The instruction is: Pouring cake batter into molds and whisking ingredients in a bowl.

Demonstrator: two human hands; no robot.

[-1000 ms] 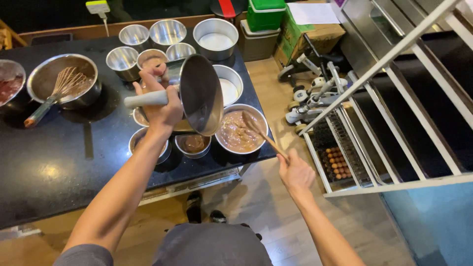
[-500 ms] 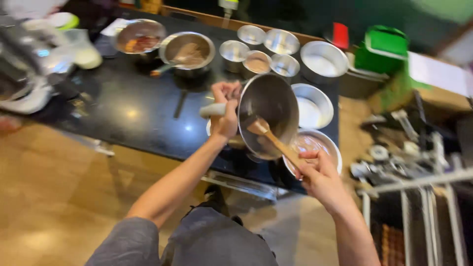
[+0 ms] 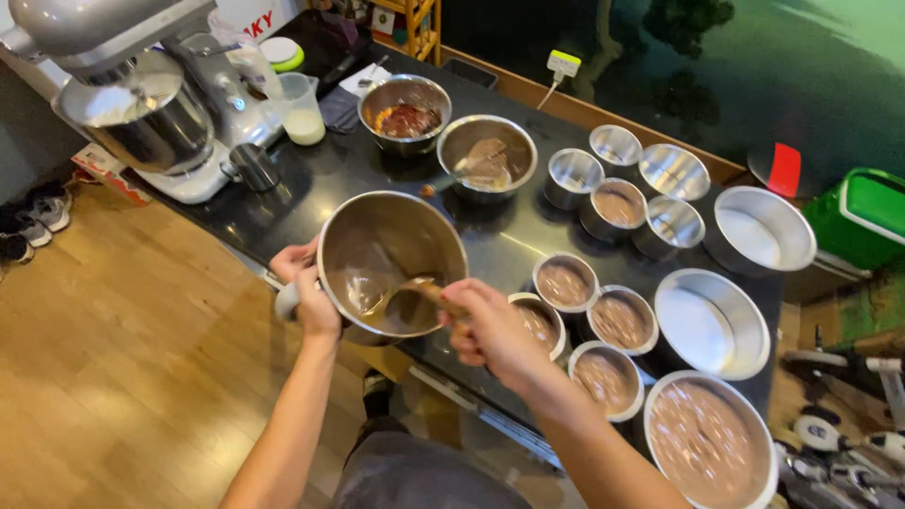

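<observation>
My left hand [image 3: 304, 294] grips the steel mixing bowl [image 3: 391, 264] tilted over the black counter's [image 3: 236, 221] edge; my right hand's [image 3: 490, 330] fingers close around a wooden spoon [image 3: 415, 287] scraping chocolate batter inside. A green box [image 3: 867, 221] sits beyond the counter's far end.

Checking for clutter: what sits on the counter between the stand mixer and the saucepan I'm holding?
In the head view, a small dark metal cup; otherwise bare black counter.

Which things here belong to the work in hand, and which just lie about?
In use: left hand on the steel saucepan; right hand with the wooden spoon; round batter-filled tins.

Lying about: silver stand mixer, plastic measuring jug, green crate, shoes.
</observation>
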